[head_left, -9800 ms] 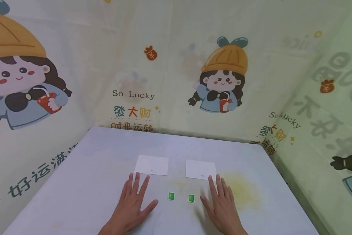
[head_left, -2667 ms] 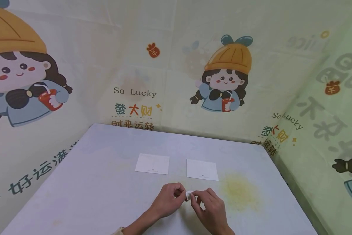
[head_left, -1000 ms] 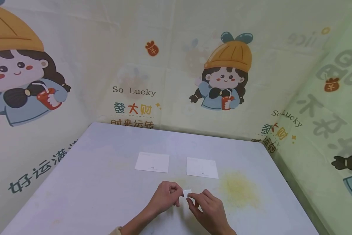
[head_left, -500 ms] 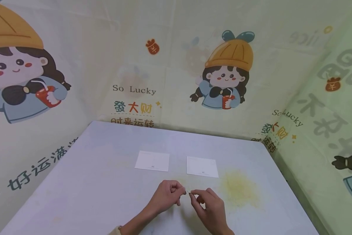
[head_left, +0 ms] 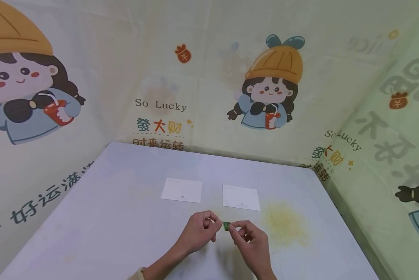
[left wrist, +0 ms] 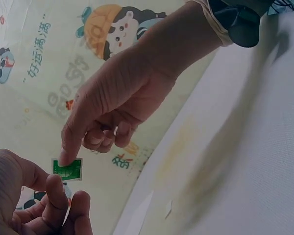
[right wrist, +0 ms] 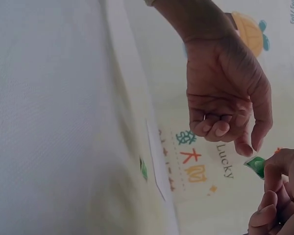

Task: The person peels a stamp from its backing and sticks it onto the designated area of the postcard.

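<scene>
Small green stamp [head_left: 226, 226] held off the table [head_left: 108, 217]. Right hand [head_left: 252, 241], at its 4 o'clock, grips it with thumb and fingers. Left hand [head_left: 201, 232], at 9 o'clock: fingers curled, tips right by the edge; cannot tell whether they pinch a corner. Left card [head_left: 181, 190] lies at 10 o'clock, right card [head_left: 241, 197] at 1; second stamp [right wrist: 143, 169] on the table. Risks, as judged: piece looks thin. Hard pinch could crease it, loose one drop it; opposing pulls could tear a corner; any tackiness could stick it to skin.
</scene>
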The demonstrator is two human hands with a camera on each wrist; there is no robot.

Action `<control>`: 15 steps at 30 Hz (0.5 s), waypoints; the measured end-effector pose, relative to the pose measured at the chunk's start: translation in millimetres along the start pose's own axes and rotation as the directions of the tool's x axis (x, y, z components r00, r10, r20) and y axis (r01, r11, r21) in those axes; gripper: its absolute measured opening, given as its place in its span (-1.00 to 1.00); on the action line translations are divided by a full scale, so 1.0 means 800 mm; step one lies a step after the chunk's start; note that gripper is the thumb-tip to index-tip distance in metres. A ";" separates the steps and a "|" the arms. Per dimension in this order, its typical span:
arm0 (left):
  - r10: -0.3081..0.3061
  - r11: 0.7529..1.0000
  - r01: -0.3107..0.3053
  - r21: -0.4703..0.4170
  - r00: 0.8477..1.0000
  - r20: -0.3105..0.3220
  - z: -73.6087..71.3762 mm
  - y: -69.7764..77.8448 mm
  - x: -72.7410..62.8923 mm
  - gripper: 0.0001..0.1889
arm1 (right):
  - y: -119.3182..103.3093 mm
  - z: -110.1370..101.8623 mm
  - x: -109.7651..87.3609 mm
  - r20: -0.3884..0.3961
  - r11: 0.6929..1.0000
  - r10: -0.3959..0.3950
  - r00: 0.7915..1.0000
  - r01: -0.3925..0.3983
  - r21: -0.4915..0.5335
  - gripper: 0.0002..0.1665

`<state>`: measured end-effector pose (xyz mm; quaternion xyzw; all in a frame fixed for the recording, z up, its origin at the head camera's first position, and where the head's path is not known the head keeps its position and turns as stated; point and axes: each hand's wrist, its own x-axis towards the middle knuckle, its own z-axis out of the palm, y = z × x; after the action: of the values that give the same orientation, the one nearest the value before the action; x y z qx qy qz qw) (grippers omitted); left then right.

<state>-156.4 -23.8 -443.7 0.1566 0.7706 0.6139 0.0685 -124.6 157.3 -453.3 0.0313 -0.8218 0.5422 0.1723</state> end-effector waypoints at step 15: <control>-0.003 1.000 0.002 0.015 1.000 0.019 0.005 -0.003 0.001 -0.90 | -0.001 -0.002 0.003 0.043 0.987 0.155 0.987 -0.156 0.024 -0.87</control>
<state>-156.3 -20.7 -446.7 0.1620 0.7748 0.6064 0.0755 -126.0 159.0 -451.5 -0.0192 -0.8177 0.5643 0.1120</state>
